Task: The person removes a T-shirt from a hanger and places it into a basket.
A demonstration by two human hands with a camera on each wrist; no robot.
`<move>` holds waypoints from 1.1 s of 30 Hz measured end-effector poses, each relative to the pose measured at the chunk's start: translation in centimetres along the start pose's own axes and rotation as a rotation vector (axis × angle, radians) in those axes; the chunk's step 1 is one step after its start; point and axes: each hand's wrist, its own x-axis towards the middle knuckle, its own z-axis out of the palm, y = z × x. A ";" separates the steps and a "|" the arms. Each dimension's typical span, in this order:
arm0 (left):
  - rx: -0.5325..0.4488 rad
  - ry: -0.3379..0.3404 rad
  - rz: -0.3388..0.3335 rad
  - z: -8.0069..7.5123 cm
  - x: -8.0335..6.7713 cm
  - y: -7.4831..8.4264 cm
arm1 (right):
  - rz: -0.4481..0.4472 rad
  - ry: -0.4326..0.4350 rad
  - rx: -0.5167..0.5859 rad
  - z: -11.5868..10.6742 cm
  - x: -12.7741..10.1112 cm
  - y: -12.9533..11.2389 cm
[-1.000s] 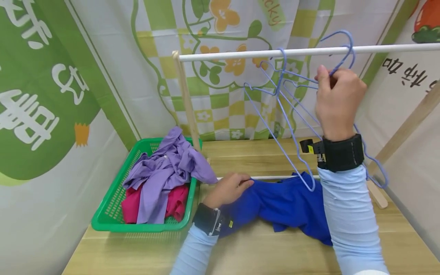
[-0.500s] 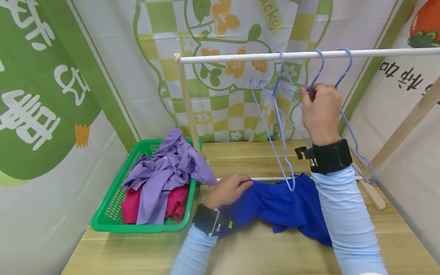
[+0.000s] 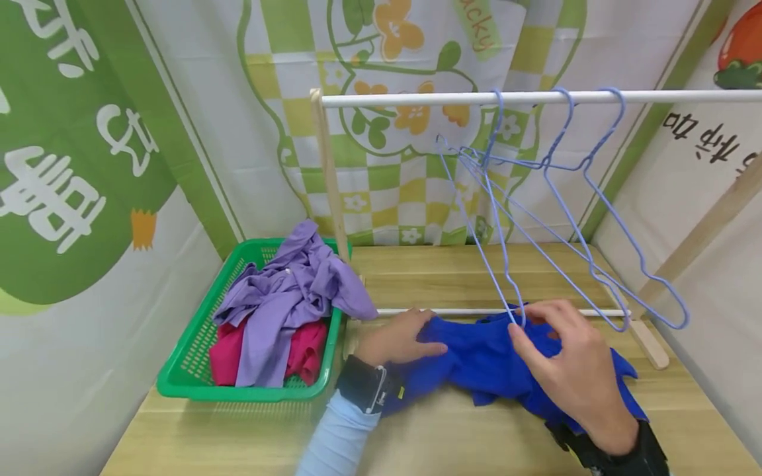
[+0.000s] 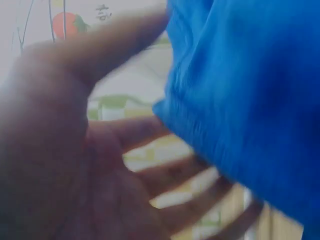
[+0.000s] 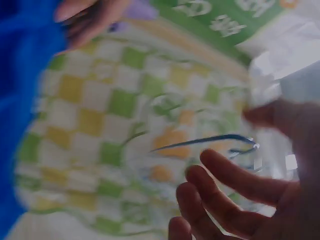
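Note:
A blue garment (image 3: pixel 476 357) lies bunched over the wooden table in front of the rack. My left hand (image 3: pixel 400 338) is at its left end, thumb apart from the fingers. In the left wrist view the fingers of the left hand (image 4: pixel 115 175) extend behind the cloth's ribbed edge. My right hand (image 3: pixel 574 370) has its thumb and fingers spread around the lower end of the leftmost blue hanger (image 3: pixel 497 218), over the garment. In the right wrist view the fingers of the right hand (image 5: pixel 235 195) are apart, with a hanger tip between thumb and fingers.
Two more blue hangers (image 3: pixel 559 172) hang from the white rail (image 3: pixel 411 100) of the rack to the right. A lower white bar (image 3: pixel 452 311) runs behind the garment. A green basket (image 3: pixel 238 394) at left holds purple (image 3: pixel 297 277) and pink clothes (image 3: pixel 226 357).
The right hand has let go of a hanger, now hung on the rail, and has come down to the garment and leftmost hanger's lower end. The left thumb has moved away from the fingers.

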 end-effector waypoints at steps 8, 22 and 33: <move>0.025 -0.142 -0.185 3.1 -0.2 2.7 | 0.378 -0.553 -0.172 0.1 -3.1 7.5; 0.103 -0.073 -0.186 7.7 1.7 3.4 | 0.415 -0.836 -0.190 5.9 -5.9 12.2; 0.082 0.109 -0.006 6.1 2.0 3.7 | 0.134 -0.594 0.060 10.1 -4.6 6.8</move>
